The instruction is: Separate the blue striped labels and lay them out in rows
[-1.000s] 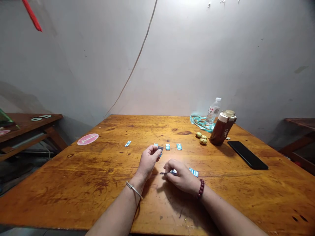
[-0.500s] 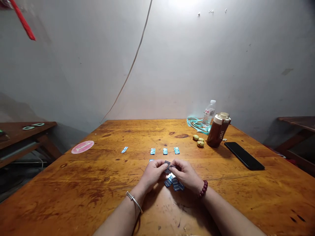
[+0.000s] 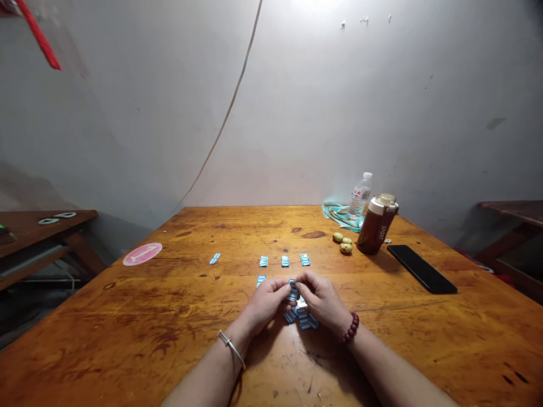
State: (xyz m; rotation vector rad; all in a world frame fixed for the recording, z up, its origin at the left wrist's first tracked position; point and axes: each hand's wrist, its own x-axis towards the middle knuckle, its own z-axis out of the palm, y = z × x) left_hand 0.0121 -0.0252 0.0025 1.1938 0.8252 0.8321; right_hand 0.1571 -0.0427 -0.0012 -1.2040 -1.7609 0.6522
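Between my two hands is a small blue-and-white striped card point(image 3: 292, 291). My left hand point(image 3: 266, 299) is closed, its thumb on the card's left side. My right hand point(image 3: 322, 297) pinches at the card's upper right edge, thumb and forefinger together. Just under my hands lies a loose pile of similar striped cards point(image 3: 304, 320), partly hidden by my fingers. Past my fingertips, three cards stand in a row: a left one point(image 3: 263, 261), a middle one point(image 3: 285, 261) and a right one point(image 3: 305, 260). Another card point(image 3: 261, 280) pokes out beyond my left hand.
A single striped card point(image 3: 215, 259) and a pink round sticker point(image 3: 143, 254) lie to the left on the wooden table point(image 3: 169, 339). On the right are several small yellowish round things point(image 3: 346, 247), a brown sport bottle point(image 3: 376, 225), a water bottle point(image 3: 360, 195), turquoise ribbon point(image 3: 333, 212) and a black phone point(image 3: 419, 268).
The card between my hands has turned so its striped face shows more. My right fingers have shifted slightly at its edge, and more of the card beyond my left hand shows.
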